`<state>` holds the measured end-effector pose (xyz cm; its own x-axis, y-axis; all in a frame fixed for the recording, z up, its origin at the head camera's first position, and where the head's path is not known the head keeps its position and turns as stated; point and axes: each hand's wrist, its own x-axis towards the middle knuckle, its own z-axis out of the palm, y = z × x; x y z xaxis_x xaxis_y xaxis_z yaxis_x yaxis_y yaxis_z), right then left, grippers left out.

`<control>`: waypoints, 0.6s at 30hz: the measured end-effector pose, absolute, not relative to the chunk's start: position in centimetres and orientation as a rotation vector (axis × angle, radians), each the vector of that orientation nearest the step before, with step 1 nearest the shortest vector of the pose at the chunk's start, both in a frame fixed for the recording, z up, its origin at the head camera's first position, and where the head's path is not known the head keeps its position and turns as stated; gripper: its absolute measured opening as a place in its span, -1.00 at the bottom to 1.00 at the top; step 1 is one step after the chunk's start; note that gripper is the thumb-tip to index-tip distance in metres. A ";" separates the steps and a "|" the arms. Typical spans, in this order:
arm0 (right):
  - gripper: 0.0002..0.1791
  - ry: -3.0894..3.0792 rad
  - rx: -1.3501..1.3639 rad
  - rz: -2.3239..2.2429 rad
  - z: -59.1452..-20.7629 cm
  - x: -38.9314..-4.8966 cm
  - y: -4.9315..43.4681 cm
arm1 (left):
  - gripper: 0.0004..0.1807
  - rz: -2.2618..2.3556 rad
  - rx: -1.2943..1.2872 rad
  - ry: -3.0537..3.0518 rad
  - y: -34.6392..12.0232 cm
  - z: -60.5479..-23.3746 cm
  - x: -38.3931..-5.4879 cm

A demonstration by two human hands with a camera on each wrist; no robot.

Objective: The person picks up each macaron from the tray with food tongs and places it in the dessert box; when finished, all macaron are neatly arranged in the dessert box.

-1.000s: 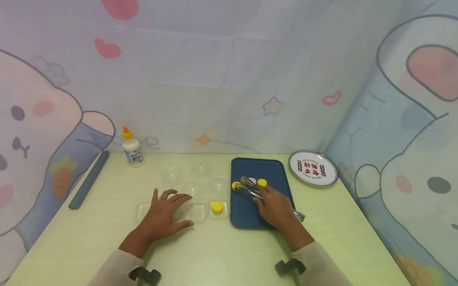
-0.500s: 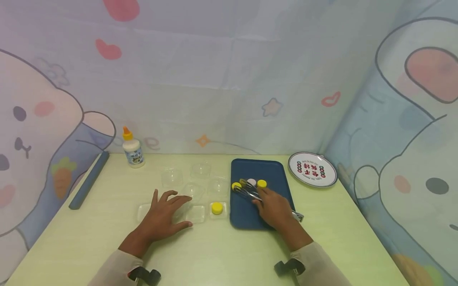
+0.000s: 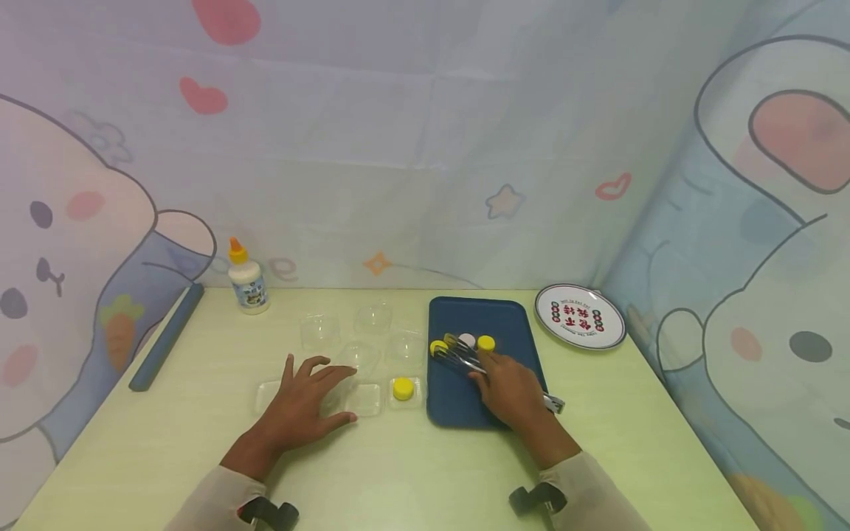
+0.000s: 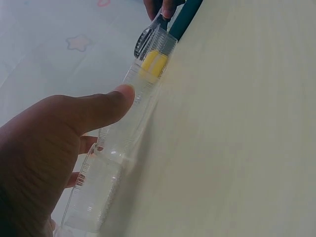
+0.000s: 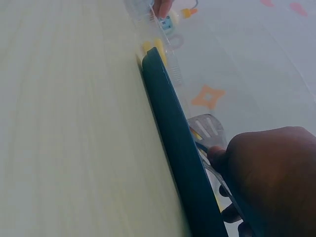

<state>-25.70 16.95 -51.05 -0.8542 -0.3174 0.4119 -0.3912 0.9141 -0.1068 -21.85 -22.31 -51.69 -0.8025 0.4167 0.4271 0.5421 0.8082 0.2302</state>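
Gripping slotted metal tongs (image 3: 472, 362), your right hand (image 3: 514, 389) has its fingers wrapped round the arms, over the navy-blue rectangular tray (image 3: 458, 405). Tong heads sit at a round yellow disc (image 3: 435, 347) near the tray's left edge; whether they pinch it, can't tell. Just right on the tray: a round pale-pink disc (image 3: 468, 340), then a second yellow disc (image 3: 486, 344). Your left hand (image 3: 300, 405): fingers spread and bent lightly, thumb apart, among clear plastic containers (image 3: 364, 400); contact with them can't be told. One more yellow piece (image 3: 403, 389) lies in a clear square plastic base (image 3: 406, 404), beside the tray. Right of the tray: round white plate with red characters (image 3: 580, 317).
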 end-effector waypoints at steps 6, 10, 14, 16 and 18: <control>-0.50 -2.621 0.528 0.285 -51.3 -25.7 17.0 | -0.21 -0.512 -0.727 -2.664 -22.3 -51.6 -21.8; -0.50 -2.577 0.541 0.276 -51.2 -25.5 16.9 | -0.22 -0.512 -0.735 -2.644 -22.3 -51.7 -21.9; -0.48 -2.523 0.570 0.284 -50.8 -25.3 16.6 | -0.24 -0.506 -0.742 -2.618 -22.3 -51.8 -22.0; -0.48 -2.495 0.588 0.292 -50.6 -25.1 16.4 | -0.26 -0.505 -0.741 -2.618 -22.3 -51.7 -22.0; -0.47 -2.464 0.607 0.301 -50.4 -24.8 16.1 | -0.27 -0.507 -0.739 -2.620 -22.3 -51.8 -22.0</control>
